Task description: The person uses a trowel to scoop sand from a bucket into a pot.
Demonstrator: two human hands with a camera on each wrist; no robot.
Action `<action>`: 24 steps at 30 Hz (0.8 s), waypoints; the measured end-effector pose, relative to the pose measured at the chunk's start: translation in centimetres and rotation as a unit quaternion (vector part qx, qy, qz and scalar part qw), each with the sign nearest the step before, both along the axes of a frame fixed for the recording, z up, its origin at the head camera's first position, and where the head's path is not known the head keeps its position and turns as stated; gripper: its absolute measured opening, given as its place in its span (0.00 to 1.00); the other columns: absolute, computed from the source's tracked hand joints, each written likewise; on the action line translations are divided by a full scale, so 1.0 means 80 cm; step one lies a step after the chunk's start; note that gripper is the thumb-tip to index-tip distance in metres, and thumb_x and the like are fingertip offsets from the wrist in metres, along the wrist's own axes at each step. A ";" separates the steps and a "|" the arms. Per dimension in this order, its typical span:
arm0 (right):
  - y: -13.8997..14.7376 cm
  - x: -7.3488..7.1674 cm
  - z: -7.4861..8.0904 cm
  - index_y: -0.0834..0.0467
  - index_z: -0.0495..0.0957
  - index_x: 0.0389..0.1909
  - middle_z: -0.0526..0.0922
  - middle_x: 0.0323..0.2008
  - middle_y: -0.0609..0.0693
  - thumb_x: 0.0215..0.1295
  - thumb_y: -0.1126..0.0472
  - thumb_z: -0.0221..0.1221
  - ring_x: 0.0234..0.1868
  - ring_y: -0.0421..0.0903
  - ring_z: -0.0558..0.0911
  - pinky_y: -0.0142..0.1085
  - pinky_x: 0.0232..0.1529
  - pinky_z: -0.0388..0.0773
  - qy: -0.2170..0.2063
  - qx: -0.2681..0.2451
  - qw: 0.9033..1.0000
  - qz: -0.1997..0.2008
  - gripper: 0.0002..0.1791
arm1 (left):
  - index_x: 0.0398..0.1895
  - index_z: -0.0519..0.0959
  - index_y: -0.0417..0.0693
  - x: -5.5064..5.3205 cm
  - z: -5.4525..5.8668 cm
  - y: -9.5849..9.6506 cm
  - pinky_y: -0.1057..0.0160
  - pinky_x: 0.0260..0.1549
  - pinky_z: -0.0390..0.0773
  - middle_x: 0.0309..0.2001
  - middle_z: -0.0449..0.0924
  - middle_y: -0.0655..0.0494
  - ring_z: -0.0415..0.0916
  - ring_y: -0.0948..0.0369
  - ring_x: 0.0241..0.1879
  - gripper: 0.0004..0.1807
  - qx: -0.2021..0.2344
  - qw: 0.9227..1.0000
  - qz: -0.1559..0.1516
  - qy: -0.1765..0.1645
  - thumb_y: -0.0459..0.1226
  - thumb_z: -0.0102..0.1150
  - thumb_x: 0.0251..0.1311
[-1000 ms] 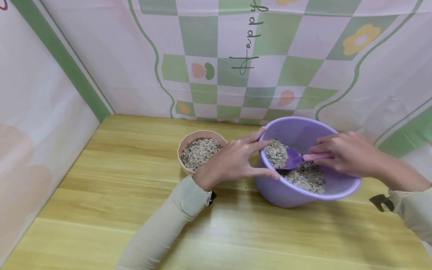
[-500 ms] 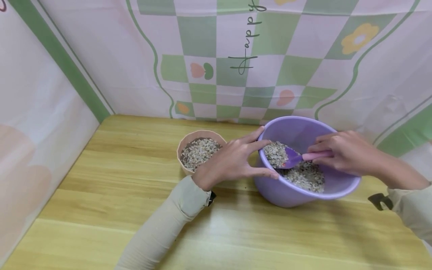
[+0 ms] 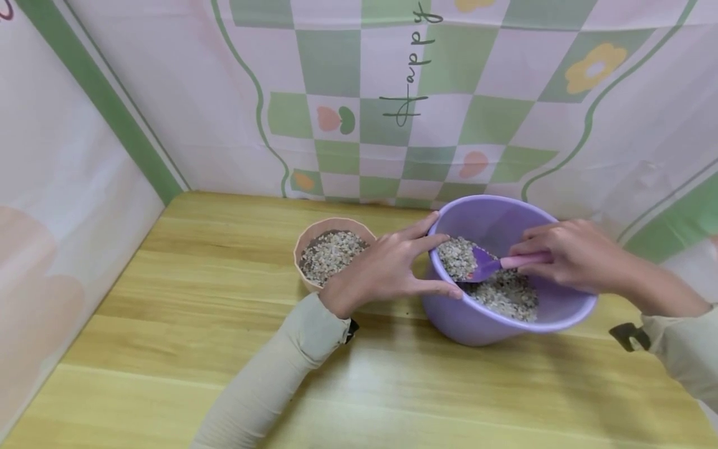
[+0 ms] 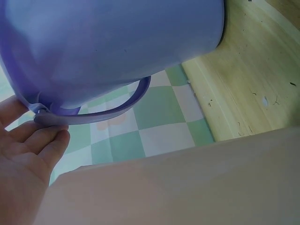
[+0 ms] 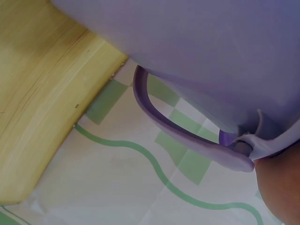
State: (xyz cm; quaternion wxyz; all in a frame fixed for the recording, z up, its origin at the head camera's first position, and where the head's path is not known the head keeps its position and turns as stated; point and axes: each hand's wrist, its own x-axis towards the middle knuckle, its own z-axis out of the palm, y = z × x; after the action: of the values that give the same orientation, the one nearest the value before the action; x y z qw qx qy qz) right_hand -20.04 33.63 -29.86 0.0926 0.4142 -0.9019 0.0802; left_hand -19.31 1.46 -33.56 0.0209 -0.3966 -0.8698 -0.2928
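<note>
A purple bucket (image 3: 471, 321) with gravel (image 3: 507, 298) in its bottom leans toward the left on the table. My left hand (image 3: 387, 268) holds its left rim, index finger over the edge and thumb along the near side. In the left wrist view, the fingers of that hand are at the joint of the bucket's handle (image 4: 108, 115). Inside the bucket, my right hand (image 3: 572, 255) grips the pink handle of a small purple shovel (image 3: 485, 264). The shovel's blade points left, with a heap of gravel (image 3: 457, 257) at its tip near the left rim.
A pink faceted bowl (image 3: 303, 240) filled with gravel stands left of the bucket, partly hidden by my left wrist. Behind the wooden table (image 3: 185, 312) hangs a checked green and white cloth (image 3: 387, 118). A few specks lie on the wood.
</note>
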 end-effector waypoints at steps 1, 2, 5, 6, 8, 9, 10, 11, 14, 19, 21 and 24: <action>0.000 0.000 0.000 0.58 0.89 0.36 0.88 0.38 0.61 0.36 0.64 0.78 0.31 0.54 0.87 0.52 0.32 0.84 0.000 -0.002 1.000 0.000 0.19 | 0.74 0.66 0.57 0.000 0.000 0.000 0.53 0.64 0.70 0.79 0.41 0.56 0.65 0.47 0.69 0.51 0.000 1.000 0.000 0.000 0.70 0.63 0.49; 0.000 0.001 -0.001 0.58 0.88 0.36 0.88 0.38 0.60 0.37 0.65 0.78 0.31 0.54 0.87 0.51 0.33 0.85 -0.001 -0.006 1.000 0.001 0.20 | 0.74 0.66 0.57 0.000 -0.001 0.000 0.53 0.64 0.70 0.79 0.41 0.56 0.65 0.47 0.69 0.51 0.000 1.000 0.000 -0.002 0.70 0.63 0.49; 0.001 0.000 -0.002 0.58 0.88 0.36 0.88 0.37 0.61 0.35 0.65 0.78 0.31 0.54 0.87 0.52 0.33 0.85 -0.001 -0.013 1.000 0.003 0.20 | 0.74 0.66 0.57 0.000 -0.001 0.000 0.53 0.63 0.71 0.79 0.40 0.58 0.65 0.47 0.69 0.51 0.000 1.000 0.001 -0.005 0.71 0.62 0.50; 0.001 0.000 -0.003 0.58 0.88 0.36 0.88 0.37 0.60 0.35 0.64 0.78 0.31 0.54 0.87 0.52 0.33 0.85 0.002 -0.016 1.000 0.006 0.20 | 0.74 0.66 0.57 0.000 -0.001 0.000 0.53 0.63 0.71 0.79 0.40 0.58 0.65 0.47 0.69 0.51 0.000 1.000 0.002 -0.005 0.71 0.62 0.50; 0.002 -0.001 -0.004 0.57 0.89 0.36 0.88 0.36 0.59 0.33 0.64 0.79 0.31 0.54 0.87 0.52 0.34 0.85 0.009 -0.022 1.000 0.012 0.21 | 0.74 0.66 0.57 0.000 -0.001 0.000 0.53 0.63 0.72 0.79 0.40 0.58 0.66 0.47 0.68 0.51 -0.002 1.000 0.003 -0.005 0.71 0.62 0.50; 0.003 -0.001 -0.004 0.57 0.89 0.35 0.88 0.36 0.58 0.32 0.64 0.79 0.31 0.54 0.88 0.51 0.34 0.85 0.014 -0.025 1.000 0.013 0.21 | 0.74 0.66 0.57 0.000 -0.002 0.000 0.53 0.62 0.72 0.79 0.40 0.58 0.66 0.47 0.68 0.51 -0.004 1.000 0.003 -0.004 0.71 0.62 0.50; 0.003 -0.002 -0.004 0.57 0.89 0.35 0.89 0.36 0.57 0.31 0.63 0.79 0.31 0.53 0.88 0.49 0.34 0.84 0.020 -0.027 0.999 0.016 0.21 | 0.74 0.66 0.58 0.000 -0.001 0.000 0.53 0.62 0.73 0.79 0.40 0.57 0.66 0.47 0.68 0.51 -0.006 1.000 0.004 -0.003 0.71 0.62 0.50; 0.003 -0.002 -0.004 0.56 0.89 0.35 0.89 0.35 0.56 0.30 0.63 0.79 0.31 0.52 0.88 0.48 0.34 0.84 0.026 -0.030 0.999 0.019 0.22 | 0.74 0.66 0.58 0.000 -0.001 0.000 0.53 0.61 0.74 0.79 0.40 0.57 0.67 0.47 0.68 0.51 -0.007 1.000 0.004 -0.002 0.71 0.61 0.50; 0.004 -0.003 -0.005 0.55 0.89 0.34 0.89 0.35 0.52 0.30 0.61 0.79 0.30 0.49 0.88 0.42 0.34 0.84 0.039 -0.034 0.998 0.023 0.22 | 0.74 0.66 0.59 0.000 -0.001 0.000 0.53 0.60 0.75 0.79 0.41 0.56 0.68 0.47 0.67 0.50 -0.008 1.000 0.005 0.003 0.71 0.61 0.50; 0.006 -0.002 -0.005 0.55 0.89 0.34 0.89 0.34 0.52 0.29 0.60 0.78 0.29 0.47 0.87 0.37 0.32 0.84 0.049 -0.034 0.998 0.027 0.22 | 0.74 0.66 0.58 0.000 -0.001 0.000 0.53 0.62 0.72 0.79 0.41 0.56 0.66 0.47 0.68 0.50 0.000 1.000 0.002 -0.001 0.70 0.63 0.50; 0.007 -0.002 -0.005 0.55 0.89 0.34 0.89 0.34 0.53 0.28 0.61 0.78 0.29 0.48 0.87 0.36 0.31 0.84 0.052 -0.034 0.998 0.029 0.23 | 0.74 0.66 0.58 0.000 -0.001 0.000 0.53 0.63 0.72 0.79 0.41 0.56 0.66 0.47 0.68 0.50 0.003 1.000 0.000 -0.003 0.69 0.63 0.50; 0.007 -0.001 -0.004 0.55 0.89 0.35 0.89 0.35 0.53 0.27 0.63 0.78 0.29 0.49 0.87 0.34 0.31 0.84 0.054 -0.034 0.997 0.031 0.23 | 0.74 0.65 0.58 0.000 0.000 0.000 0.53 0.63 0.71 0.79 0.40 0.57 0.66 0.47 0.68 0.50 0.003 1.000 0.002 -0.004 0.70 0.63 0.50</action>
State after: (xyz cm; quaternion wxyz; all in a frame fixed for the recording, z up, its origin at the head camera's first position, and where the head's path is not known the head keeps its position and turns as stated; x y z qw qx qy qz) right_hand -20.15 34.17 -30.18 0.1526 0.4423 -0.8790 0.0913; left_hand -19.28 1.45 -33.60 0.0190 -0.3932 -0.8699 -0.2970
